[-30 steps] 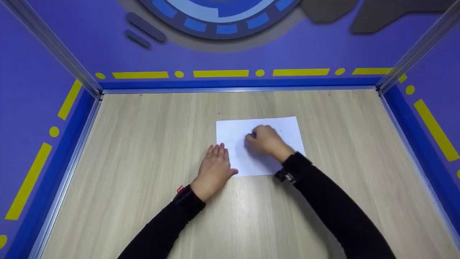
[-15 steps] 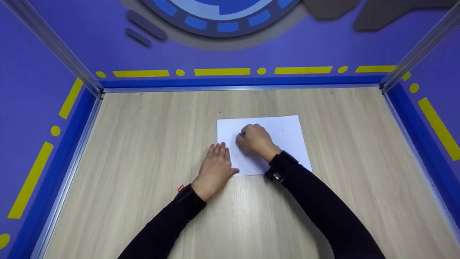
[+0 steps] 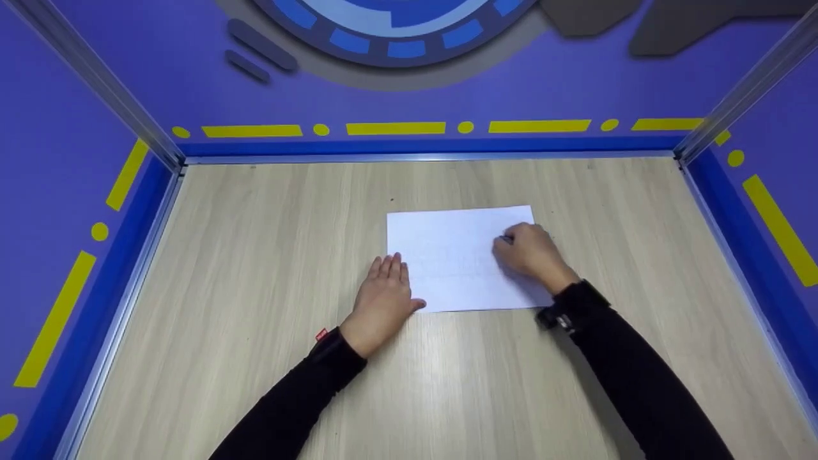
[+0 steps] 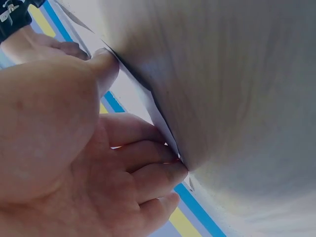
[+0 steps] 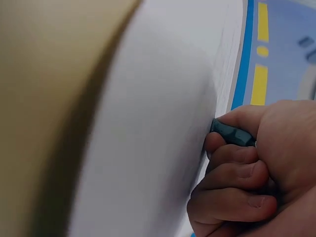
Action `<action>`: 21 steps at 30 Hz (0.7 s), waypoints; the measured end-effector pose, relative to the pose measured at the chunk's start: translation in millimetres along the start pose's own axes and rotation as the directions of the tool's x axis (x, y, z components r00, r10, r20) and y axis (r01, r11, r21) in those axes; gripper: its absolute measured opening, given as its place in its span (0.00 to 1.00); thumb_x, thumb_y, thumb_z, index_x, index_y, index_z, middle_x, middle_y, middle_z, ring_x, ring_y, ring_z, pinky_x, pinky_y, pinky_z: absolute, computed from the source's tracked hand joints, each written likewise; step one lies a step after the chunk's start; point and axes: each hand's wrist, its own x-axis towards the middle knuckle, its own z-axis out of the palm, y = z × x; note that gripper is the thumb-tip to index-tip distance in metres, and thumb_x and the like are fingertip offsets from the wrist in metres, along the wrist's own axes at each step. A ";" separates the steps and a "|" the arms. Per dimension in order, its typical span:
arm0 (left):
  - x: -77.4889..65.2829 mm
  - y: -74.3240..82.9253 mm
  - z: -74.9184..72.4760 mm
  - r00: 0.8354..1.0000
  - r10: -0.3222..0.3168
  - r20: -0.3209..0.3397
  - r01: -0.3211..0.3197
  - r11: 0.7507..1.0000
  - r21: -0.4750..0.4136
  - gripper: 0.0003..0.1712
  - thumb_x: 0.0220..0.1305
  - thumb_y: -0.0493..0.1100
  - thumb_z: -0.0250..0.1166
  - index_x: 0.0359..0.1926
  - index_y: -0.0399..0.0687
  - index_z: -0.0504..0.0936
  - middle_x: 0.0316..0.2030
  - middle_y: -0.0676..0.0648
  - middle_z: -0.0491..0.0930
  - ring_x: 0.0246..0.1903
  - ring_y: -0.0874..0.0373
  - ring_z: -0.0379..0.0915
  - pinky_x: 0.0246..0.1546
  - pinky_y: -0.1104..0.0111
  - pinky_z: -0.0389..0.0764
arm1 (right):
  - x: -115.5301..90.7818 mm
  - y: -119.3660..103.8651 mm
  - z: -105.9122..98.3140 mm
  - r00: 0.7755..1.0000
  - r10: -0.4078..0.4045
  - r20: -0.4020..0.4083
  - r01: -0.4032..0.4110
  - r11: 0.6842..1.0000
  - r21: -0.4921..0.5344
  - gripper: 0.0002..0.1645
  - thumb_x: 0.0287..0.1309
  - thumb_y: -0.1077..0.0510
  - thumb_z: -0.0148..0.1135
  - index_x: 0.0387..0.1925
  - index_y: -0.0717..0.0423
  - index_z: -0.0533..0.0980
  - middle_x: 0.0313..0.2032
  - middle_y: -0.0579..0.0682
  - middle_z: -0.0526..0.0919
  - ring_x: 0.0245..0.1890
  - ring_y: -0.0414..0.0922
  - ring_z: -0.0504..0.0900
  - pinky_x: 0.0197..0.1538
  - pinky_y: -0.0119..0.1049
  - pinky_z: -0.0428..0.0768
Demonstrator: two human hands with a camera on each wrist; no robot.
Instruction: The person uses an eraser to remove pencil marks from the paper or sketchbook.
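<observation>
A white sheet of paper [image 3: 447, 255] lies on the wooden table, with faint marks on its surface. My left hand [image 3: 383, 297] rests with straight fingers at the sheet's left edge, its thumb on the near left corner. In the left wrist view, the fingertips [image 4: 173, 170] of that hand touch the paper's edge. Over the right part of the sheet, my right hand [image 3: 530, 252] pinches a small dark teal block [image 5: 233, 133] between thumb and forefinger, its tip against the paper. The other fingers are curled, and most of the block is hidden; its kind is unclear.
The light wooden table [image 3: 255, 268] is bounded by a purple back wall [image 3: 409, 105] and side walls with yellow stripes. Metal rails run along the table's edges. A tiny dark speck [image 3: 392, 199] lies beyond the sheet.
My right hand first moved slightly left, then well to the right across the sheet, with the small dark teal block pinched throughout. The left hand has stayed in place.
</observation>
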 end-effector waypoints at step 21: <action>-0.7 0.1 1.8 0.998 0.013 -0.061 -0.012 1.000 0.013 0.50 0.80 0.71 0.57 0.79 0.31 0.72 0.80 0.33 0.71 0.82 0.42 0.68 0.86 0.52 0.66 | -7.1 10.3 -26.8 0.986 0.103 0.134 -0.106 0.994 0.016 0.27 0.79 0.43 0.54 0.22 0.49 0.63 0.23 0.45 0.63 0.25 0.45 0.68 0.30 0.38 0.68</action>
